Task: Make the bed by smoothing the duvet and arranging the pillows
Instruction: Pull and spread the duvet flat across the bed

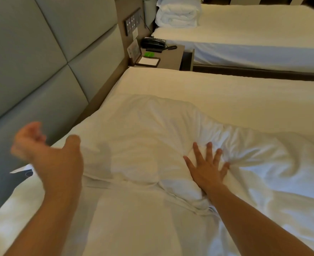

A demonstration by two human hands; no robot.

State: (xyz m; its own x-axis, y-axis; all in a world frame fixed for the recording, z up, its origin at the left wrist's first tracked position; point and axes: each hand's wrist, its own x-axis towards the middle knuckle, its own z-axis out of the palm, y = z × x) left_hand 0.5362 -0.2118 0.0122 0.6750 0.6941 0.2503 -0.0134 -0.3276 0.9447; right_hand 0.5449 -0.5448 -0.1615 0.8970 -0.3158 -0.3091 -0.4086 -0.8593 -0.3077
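Two bare forearms enter from the bottom edge, with no sleeves, watch, rings or bracelets visible; the left hand point(47, 154) is blurred, its fingers indistinct; the right hand point(207, 169) is sharp, with slim fingers and short nails.

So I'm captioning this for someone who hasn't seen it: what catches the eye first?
The right hand, fingers spread, presses flat into a rumpled white pillow at the centre of the near bed. The left hand is raised and blurred, open, above the pillow's left end by the grey headboard. Behind, a folded duvet sits on a second bed.
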